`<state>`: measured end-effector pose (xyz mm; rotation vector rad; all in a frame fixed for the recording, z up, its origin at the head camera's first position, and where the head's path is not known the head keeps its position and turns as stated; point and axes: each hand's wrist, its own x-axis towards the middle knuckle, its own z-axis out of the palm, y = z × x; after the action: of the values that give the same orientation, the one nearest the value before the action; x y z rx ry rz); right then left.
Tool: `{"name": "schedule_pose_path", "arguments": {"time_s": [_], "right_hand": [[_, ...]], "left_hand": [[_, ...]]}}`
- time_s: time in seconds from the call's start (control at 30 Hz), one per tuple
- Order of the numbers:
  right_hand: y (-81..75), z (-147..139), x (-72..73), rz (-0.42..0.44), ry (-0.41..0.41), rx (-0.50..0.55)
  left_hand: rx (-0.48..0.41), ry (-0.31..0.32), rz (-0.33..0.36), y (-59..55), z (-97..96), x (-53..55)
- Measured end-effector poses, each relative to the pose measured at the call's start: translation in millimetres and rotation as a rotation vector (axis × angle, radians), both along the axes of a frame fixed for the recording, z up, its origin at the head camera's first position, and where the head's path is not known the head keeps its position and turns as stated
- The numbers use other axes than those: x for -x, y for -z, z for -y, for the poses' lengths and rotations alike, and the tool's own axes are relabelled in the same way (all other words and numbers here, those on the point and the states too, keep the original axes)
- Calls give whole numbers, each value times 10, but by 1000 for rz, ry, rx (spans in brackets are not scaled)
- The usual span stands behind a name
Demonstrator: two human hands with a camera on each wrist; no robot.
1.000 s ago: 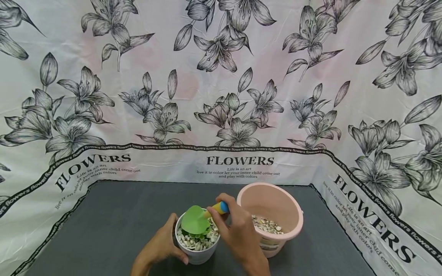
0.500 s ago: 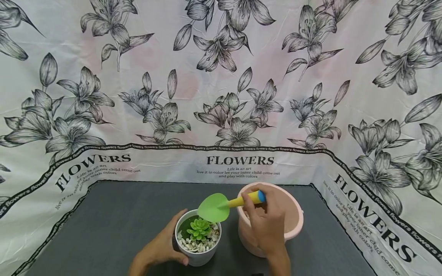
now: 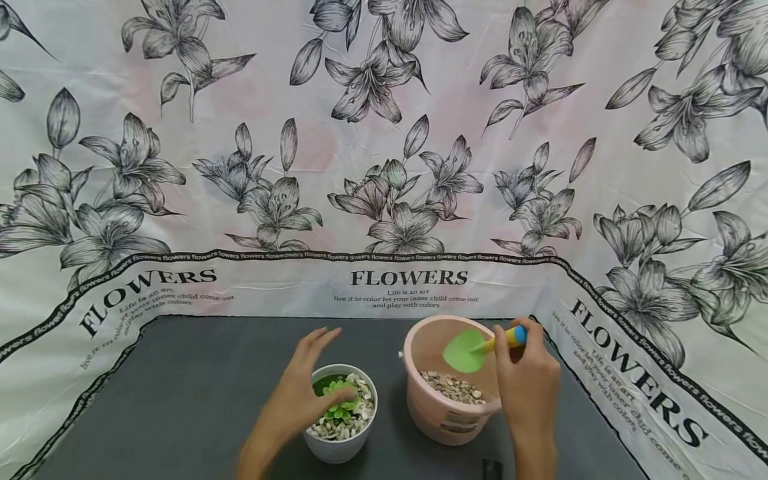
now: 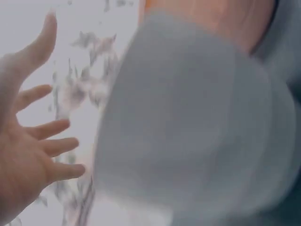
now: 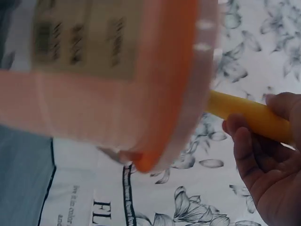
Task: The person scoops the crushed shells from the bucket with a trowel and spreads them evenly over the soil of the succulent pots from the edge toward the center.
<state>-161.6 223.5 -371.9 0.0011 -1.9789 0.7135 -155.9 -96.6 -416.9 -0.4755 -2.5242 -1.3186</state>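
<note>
A small toy shovel (image 3: pixel 465 351) has a green blade and a yellow handle with a blue end. My right hand (image 3: pixel 529 377) grips its handle, and the blade hangs over the opening of the pink bucket (image 3: pixel 423 407). White pebbles (image 3: pixel 451 387) cover part of the bucket's floor. To the left stands a white pot (image 3: pixel 341 451) with a green succulent (image 3: pixel 337 408) among pale stones. My left hand (image 3: pixel 300 393) is raised over the pot's left side, fingers spread. In the left wrist view that hand (image 4: pixel 33 150) shows apart from the pot wall (image 4: pixel 188 122).
Both containers stand on a dark grey tabletop (image 3: pixel 198 393). A flower-printed cloth (image 3: pixel 408 287) rises behind and along both sides. At the front edge, a small black object (image 3: pixel 493 469) is partly seen.
The shovel has moved right, from over the pot to over the bucket, in my right hand. My left hand has let go of the pot and lifted. The head view has shifted slightly.
</note>
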Motion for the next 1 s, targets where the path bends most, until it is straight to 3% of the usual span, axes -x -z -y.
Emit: {"name": "schedule_pose_path", "arguments": {"time_s": [0.07,0.2,0.33,0.5,0.63,0.8,1.0], "right_hand": [[68,-38,36,53,11,-89],[226,-58,95,107,11,-233],[350,-28,135,190,30,-276],[380,21,188,365,51,-174],[320,57,250,491,-2,-76],[257,20,285,585,-40,36],[207,-95,280,619,-110,184]], "left_hand": [[-5,-14,-40,-75,-170,-9],[33,42,-98,-165,-541,-11],[137,83,-94,-161,-871,4],[284,102,10,-74,-1066,-48],[305,102,58,-29,-1075,-81],[305,135,41,-19,-1063,-54],[355,159,20,-16,-1085,-41]]}}
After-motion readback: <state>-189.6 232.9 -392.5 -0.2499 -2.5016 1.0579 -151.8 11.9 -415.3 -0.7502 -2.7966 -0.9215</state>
